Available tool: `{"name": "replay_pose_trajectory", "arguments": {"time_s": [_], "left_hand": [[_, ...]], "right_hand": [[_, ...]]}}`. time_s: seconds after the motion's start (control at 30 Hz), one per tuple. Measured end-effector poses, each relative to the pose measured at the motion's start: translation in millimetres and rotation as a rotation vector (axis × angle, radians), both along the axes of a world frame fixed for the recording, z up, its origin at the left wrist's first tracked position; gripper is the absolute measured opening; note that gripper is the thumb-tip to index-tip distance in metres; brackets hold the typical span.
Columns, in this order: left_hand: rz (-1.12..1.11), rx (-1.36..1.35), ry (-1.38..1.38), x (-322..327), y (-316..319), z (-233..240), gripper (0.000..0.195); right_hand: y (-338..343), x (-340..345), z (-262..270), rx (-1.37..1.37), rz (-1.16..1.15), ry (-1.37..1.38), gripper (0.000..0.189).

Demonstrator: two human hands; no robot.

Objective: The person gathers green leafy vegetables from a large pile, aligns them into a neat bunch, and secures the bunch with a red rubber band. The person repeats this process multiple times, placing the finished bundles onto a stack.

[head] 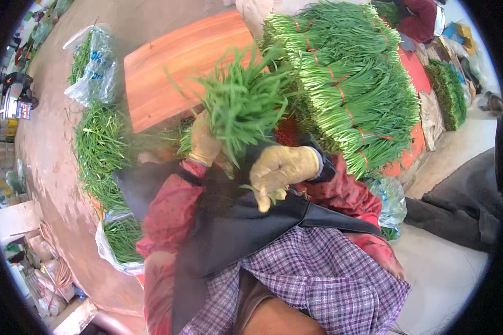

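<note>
My left hand (pixel 205 140), in a yellowish work glove, grips a loose bunch of green garlic chives (pixel 245 98). Their leaf ends fan out upward and to the right, partly blurred. Over my lap, below that bunch, my right hand (pixel 281 167) wears a matching glove and is bent downward with curled fingers. A few green leaf pieces (pixel 273 197) stick out at its fingertips. A black apron (pixel 251 234) covers my lap beneath both hands.
A large stack of chive bundles (pixel 352 92) tied with red bands rises at the right. Ahead lies an orange wood-grain board (pixel 184 63). Loose chives (pixel 100 155) and a clear plastic bag (pixel 102 67) line the left. Another person's dark-clothed leg (pixel 457 205) is at right.
</note>
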State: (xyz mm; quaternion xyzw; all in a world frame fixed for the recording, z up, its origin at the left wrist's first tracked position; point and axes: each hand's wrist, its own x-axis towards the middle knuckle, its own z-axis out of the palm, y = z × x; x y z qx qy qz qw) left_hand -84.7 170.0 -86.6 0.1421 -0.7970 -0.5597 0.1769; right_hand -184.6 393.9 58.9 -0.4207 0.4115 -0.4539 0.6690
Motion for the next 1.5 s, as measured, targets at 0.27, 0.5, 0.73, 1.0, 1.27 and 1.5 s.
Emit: {"name": "replay_pose_trajectory", "arguments": {"time_s": [0.27, 0.5, 0.73, 1.0, 1.27, 1.5], "left_hand": [[0.033, -0.890, 0.079, 15, 40, 13, 0.084], [0.013, -1.125, 0.015, 12, 44, 21, 0.089], [-0.019, -1.194, 0.000, 8, 50, 24, 0.066], [-0.038, -1.199, -0.075, 4, 52, 29, 0.065], [0.138, 0.032, 0.096, -12, -22, 51, 0.035], [0.353, 0.331, 0.264, -31, -127, 179, 0.038]], "right_hand": [[70, -22, -6, -0.231, -1.093, 0.184, 0.039], [59, 5, 14, 0.237, -0.499, 0.213, 0.022], [67, -35, 26, -0.244, -1.062, 0.674, 0.038], [-21, -35, 18, -0.279, -0.607, 1.066, 0.033], [63, -36, -2, -0.202, -0.945, 0.178, 0.033], [-5, -17, -46, -0.159, -0.809, 0.930, 0.081]]}}
